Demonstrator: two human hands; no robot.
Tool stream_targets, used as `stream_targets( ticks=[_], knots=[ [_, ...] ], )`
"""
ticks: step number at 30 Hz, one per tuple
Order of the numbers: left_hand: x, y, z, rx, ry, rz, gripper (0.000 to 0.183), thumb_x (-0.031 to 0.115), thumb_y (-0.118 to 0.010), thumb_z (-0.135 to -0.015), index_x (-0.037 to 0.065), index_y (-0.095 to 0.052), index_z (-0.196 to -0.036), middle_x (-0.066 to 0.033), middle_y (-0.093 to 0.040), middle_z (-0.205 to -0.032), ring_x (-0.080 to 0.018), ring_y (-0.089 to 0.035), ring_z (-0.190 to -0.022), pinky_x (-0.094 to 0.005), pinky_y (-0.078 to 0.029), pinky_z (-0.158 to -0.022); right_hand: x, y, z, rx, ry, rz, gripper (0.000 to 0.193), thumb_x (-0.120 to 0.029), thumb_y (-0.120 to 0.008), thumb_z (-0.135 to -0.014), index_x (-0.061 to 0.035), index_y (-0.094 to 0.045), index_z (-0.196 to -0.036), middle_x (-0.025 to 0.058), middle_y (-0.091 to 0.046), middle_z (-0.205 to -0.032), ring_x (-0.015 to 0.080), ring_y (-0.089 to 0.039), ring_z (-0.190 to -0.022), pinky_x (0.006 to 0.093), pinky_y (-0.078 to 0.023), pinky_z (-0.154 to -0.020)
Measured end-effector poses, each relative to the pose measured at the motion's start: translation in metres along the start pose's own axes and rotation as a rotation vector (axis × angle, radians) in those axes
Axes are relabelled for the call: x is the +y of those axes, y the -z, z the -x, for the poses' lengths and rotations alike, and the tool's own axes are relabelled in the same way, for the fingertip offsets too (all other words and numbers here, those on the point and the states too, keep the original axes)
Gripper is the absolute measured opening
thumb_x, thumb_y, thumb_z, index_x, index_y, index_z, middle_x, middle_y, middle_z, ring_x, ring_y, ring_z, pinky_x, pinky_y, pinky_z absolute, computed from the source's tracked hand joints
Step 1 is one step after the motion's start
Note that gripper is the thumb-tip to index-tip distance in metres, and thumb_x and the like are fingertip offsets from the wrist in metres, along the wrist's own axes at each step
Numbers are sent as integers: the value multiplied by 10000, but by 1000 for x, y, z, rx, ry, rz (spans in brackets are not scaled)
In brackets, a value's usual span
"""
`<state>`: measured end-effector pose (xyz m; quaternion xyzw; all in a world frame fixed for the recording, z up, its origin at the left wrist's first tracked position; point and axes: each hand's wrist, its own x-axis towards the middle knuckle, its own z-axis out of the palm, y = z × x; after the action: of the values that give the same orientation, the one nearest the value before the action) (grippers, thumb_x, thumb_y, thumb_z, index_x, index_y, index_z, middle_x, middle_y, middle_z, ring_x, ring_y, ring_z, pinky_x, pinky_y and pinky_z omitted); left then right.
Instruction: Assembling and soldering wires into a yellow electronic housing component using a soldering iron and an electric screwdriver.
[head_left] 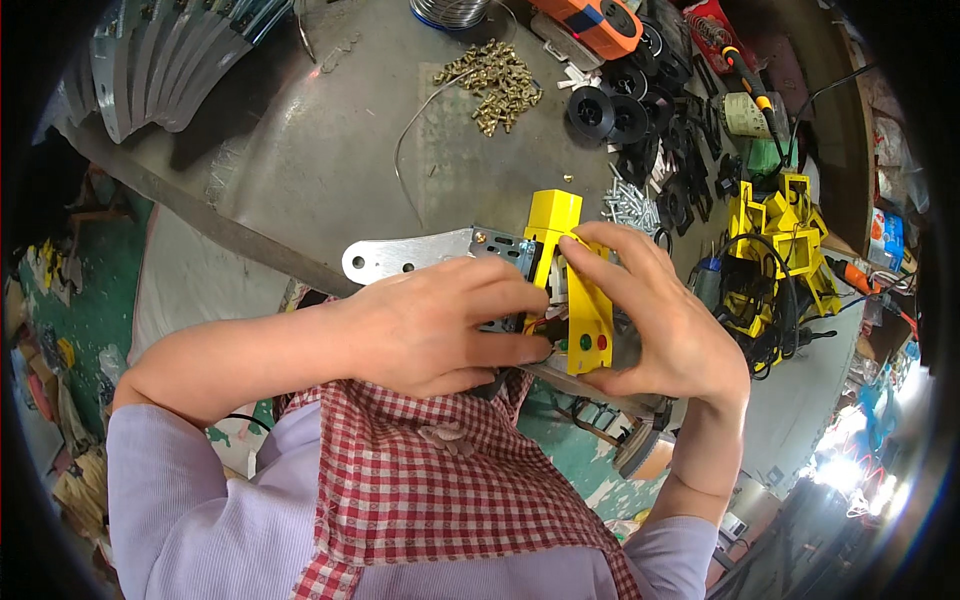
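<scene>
At the near edge of the bench, both hands are on a yellow housing (590,325) with a green and a red button at its near end. A flat silver metal plate (385,258), rounded at its end and pierced with holes, sticks out to the left from it. My right hand (685,325) wraps the housing's right side, thumb low by the buttons and fingers over the top. My left hand (430,325) is closed over the near part of the plate, with fingertips at the housing's left side. What lies under its fingers is hidden.
A heap of brass screws (495,85) and a wire spool (450,8) lie at the far side. Black discs (592,112), silver screws (630,203) and more yellow housings (775,245) sit to the right. Metal blades (170,70) are stacked far left.
</scene>
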<state>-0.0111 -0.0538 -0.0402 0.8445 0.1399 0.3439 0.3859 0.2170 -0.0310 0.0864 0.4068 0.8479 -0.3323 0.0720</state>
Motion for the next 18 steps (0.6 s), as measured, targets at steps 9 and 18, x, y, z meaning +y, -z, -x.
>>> stream_targets(
  ticks=[9, 18],
  knots=[
    [5, -13, 1, -103, -52, -319, 410, 262, -630, -712, 173, -672, -1110, -33, -566, -1025, -196, -531, -922, -357, -438, -853, 10, -1, -5, -41, 58, -105, 934, -140, -819, -538, -72, -425, -1382, 201, -419, -1323, 387, -477, -1188, 415, -428, -979],
    [22, -29, -16, -80, 69, -496, 183, 206, -605, -733, 104, -690, -859, -16, -508, -912, -187, -487, -877, -330, -427, -763, 22, -10, -2, 0, 112, -95, 942, -141, -829, -528, -103, -433, -1382, 176, -426, -1337, 379, -469, -1200, 409, -421, -990]
  ],
)
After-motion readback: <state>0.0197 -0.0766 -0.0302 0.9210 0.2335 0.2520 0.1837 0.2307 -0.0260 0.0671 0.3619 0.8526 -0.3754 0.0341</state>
